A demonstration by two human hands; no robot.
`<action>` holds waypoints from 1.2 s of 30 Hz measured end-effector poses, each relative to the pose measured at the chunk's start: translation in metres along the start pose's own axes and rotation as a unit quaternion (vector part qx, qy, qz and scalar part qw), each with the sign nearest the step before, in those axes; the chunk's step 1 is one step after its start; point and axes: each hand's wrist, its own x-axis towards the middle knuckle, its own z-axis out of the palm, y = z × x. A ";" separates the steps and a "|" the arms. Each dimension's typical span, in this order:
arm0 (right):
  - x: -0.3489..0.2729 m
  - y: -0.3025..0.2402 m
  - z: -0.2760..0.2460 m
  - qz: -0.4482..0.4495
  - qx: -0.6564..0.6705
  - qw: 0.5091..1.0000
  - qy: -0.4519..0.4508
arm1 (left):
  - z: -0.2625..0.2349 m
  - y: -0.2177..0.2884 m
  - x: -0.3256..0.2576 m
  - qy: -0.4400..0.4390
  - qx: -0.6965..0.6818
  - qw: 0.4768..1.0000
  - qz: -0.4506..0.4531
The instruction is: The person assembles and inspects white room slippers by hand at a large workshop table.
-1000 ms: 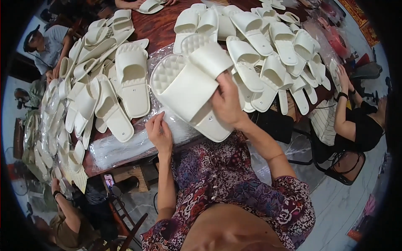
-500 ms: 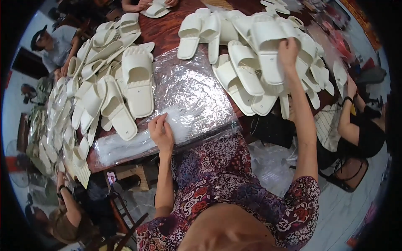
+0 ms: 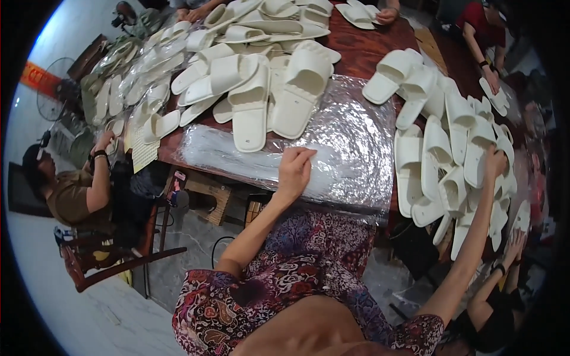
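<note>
The left hand lies fingers curled, knuckles down, pressing on a stack of clear plastic bags spread across the dark wooden table; it grips nothing that can be made out. The right hand reaches out to three o'clock and rests on a heap of white slippers; whether its fingers have closed around one cannot be told, since the palm faces away.

At twelve o'clock of the left hand a pair of white slippers lies on the far edge of the plastic. At nine to ten o'clock a pale, ruled paper sheet hangs at the table edge, its marks too small to make out. An orange-red banner on the wall at nine o'clock is cut off by the dark rim. More bagged slippers stretch toward eleven o'clock, blurred under the shiny wrap.
</note>
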 end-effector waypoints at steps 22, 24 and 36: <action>-0.194 -0.130 -0.125 -0.096 0.394 0.913 0.036 | 0.003 -0.006 0.001 0.005 -0.026 0.999 -0.019; -0.236 -0.165 -0.143 -0.098 0.522 0.846 -0.054 | -0.002 -0.002 0.008 -0.011 -0.042 0.998 -0.039; -0.373 -0.270 -0.130 -0.202 0.532 0.786 -0.243 | -0.111 -0.059 0.127 0.223 0.069 0.971 -0.046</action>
